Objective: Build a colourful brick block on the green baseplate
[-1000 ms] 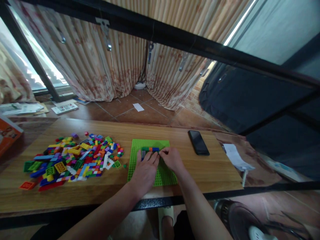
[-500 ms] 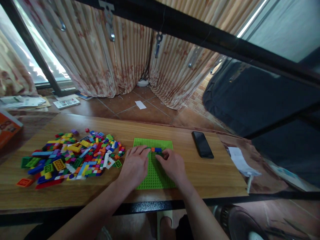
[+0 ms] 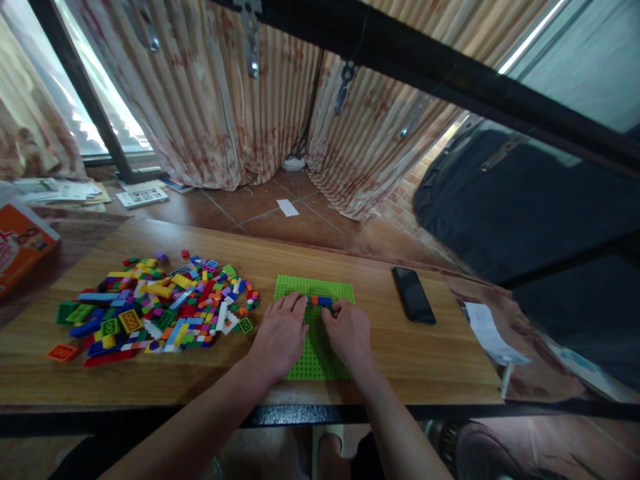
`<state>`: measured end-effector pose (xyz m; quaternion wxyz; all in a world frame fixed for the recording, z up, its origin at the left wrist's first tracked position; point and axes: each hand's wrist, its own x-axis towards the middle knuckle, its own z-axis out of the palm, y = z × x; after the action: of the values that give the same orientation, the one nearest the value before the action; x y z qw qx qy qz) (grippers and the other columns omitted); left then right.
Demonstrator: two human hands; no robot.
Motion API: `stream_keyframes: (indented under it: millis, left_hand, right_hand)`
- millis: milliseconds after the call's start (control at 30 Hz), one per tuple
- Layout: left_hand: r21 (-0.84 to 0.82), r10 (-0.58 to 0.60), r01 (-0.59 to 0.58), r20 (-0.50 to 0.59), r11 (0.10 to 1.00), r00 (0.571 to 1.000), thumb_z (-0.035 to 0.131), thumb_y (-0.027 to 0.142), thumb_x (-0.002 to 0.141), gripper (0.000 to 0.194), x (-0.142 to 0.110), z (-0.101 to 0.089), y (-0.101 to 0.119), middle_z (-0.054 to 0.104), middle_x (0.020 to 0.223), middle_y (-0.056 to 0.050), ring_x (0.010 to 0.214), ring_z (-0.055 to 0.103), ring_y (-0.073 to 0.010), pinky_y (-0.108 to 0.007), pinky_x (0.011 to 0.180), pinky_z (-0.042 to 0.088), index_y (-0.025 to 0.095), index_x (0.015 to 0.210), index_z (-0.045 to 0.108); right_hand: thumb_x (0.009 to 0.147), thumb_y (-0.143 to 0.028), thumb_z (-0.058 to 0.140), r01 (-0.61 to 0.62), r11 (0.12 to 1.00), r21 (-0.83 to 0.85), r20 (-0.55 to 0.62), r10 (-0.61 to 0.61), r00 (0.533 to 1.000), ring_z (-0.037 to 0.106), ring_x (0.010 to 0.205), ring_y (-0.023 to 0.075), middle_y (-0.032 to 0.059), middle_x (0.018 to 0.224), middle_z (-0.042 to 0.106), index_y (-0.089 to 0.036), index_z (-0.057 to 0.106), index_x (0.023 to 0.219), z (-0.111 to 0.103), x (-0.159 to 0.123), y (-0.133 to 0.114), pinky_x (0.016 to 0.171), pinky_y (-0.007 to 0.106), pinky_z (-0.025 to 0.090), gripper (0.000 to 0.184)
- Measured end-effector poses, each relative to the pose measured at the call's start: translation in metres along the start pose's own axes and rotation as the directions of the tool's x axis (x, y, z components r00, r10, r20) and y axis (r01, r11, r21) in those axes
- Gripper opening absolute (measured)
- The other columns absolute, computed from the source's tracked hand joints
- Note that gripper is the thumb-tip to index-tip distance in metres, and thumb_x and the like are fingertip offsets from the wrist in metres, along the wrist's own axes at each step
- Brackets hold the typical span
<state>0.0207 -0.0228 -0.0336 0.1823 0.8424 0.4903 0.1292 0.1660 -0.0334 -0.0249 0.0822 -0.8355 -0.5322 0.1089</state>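
A green studded baseplate [image 3: 338, 289] lies flat on the wooden table [image 3: 430, 347], directly in front of me. A short row of bricks [image 3: 321, 301], orange and blue, sits on its far half. My left hand [image 3: 280, 333] rests on the plate's left side with fingers stretched flat, fingertips beside the row. My right hand [image 3: 347, 331] lies on the plate just right of it, fingers curled down at the near edge of the row, touching it. What its fingertips hold, if anything, is hidden.
A wide pile of loose colourful bricks [image 3: 155, 309] covers the table's left part. A black phone [image 3: 413, 303] lies right of the plate. An orange box [image 3: 17, 245] sits at far left, white paper [image 3: 487, 332] at the right edge. Curtains hang beyond.
Both hands have slid toward me over the plate, and the left hand now lies flatter, covering the left part of the brick row. The view has tilted and shifted slightly.
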Motion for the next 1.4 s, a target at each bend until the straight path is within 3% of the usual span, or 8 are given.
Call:
stream_keyframes:
  millis: [133,267,367,567,733,967,1233,1400]
  left_hand:
    - [0.000,-0.005,0.005,0.008,1.000,1.000,0.054,0.018,0.088,0.049,-0.001,0.000,0.000,0.048,0.143,-0.018,0.130,0.045,-0.0311,-0.048,0.110,0.036,0.008,0.136,0.048]
    - [-0.002,-0.008,0.008,0.005,1.000,1.000,0.053,0.018,0.088,0.049,-0.001,-0.001,0.001,0.048,0.143,-0.018,0.130,0.045,-0.0314,-0.048,0.110,0.036,0.007,0.135,0.048]
    - [-0.011,-0.006,0.006,-0.001,1.000,1.000,0.053,0.019,0.088,0.048,-0.001,-0.001,0.001,0.048,0.142,-0.018,0.129,0.046,-0.0314,-0.048,0.109,0.037,0.008,0.135,0.048]
    - [-0.052,0.016,-0.019,-0.056,0.998,0.998,0.054,0.019,0.086,0.051,0.000,0.000,-0.002,0.049,0.141,-0.017,0.128,0.045,-0.0299,-0.047,0.109,0.036,0.009,0.135,0.048]
    - [-0.076,0.058,-0.067,-0.118,0.995,0.991,0.054,0.019,0.086,0.047,0.020,0.000,-0.001,0.052,0.138,-0.013,0.126,0.045,-0.0293,-0.047,0.106,0.037,0.013,0.132,0.051]
    - [-0.065,0.223,-0.228,-0.083,0.971,0.971,0.049,0.014,0.088,0.029,0.046,0.011,0.004,0.066,0.113,-0.005,0.109,0.052,-0.0243,-0.043,0.095,0.038,0.022,0.111,0.064]
    - [0.011,0.249,-0.249,-0.098,0.968,0.964,0.044,0.017,0.093,0.030,0.047,0.021,-0.002,0.069,0.108,-0.003,0.104,0.053,-0.0224,-0.041,0.092,0.036,0.025,0.109,0.068]
    - [0.087,0.252,-0.248,-0.042,0.965,0.967,0.045,0.012,0.091,0.033,0.044,0.016,0.005,0.070,0.111,-0.004,0.107,0.055,-0.0241,-0.049,0.098,0.033,0.025,0.111,0.067]
  right_hand:
    - [0.087,-0.032,0.056,0.029,0.998,0.048,-0.017,-0.028,0.999,0.068,0.079,0.0221,0.0086,0.081,0.074,-0.016,0.071,0.084,-0.002,0.002,0.004,0.065,0.029,0.040,0.022]
    - [0.085,-0.034,0.057,0.081,0.964,0.255,0.001,-0.084,0.996,0.067,0.073,0.0192,0.0070,0.079,0.074,-0.015,0.073,0.083,-0.005,0.007,0.021,0.064,0.027,0.042,0.024]
    - [0.083,-0.037,0.058,0.045,0.930,0.364,0.009,-0.052,0.999,0.066,0.070,0.0185,0.0063,0.077,0.073,-0.015,0.073,0.084,-0.006,0.010,0.037,0.062,0.027,0.042,0.027]
    - [0.080,-0.035,0.059,0.033,0.937,0.349,-0.018,-0.028,0.999,0.067,0.070,0.0193,0.0064,0.075,0.073,-0.015,0.072,0.082,-0.009,0.010,0.045,0.064,0.028,0.043,0.024]
    - [0.079,-0.032,0.059,0.042,0.931,0.363,-0.003,-0.044,0.999,0.066,0.070,0.0187,0.0063,0.077,0.073,-0.015,0.072,0.086,-0.010,0.009,0.040,0.064,0.028,0.044,0.023]
    - [0.079,-0.032,0.060,0.060,0.929,0.364,0.005,-0.067,0.998,0.066,0.073,0.0189,0.0059,0.078,0.073,-0.015,0.072,0.087,-0.010,0.011,0.042,0.066,0.028,0.045,0.022]
    - [0.080,-0.029,0.062,0.067,0.933,0.355,0.024,-0.081,0.996,0.067,0.076,0.0185,0.0071,0.081,0.074,-0.015,0.073,0.087,-0.010,0.013,0.040,0.069,0.027,0.045,0.020]
    - [0.080,-0.028,0.063,0.069,0.939,0.336,0.034,-0.085,0.996,0.067,0.075,0.0181,0.0058,0.080,0.075,-0.016,0.074,0.086,-0.012,0.012,0.039,0.067,0.026,0.045,0.017]
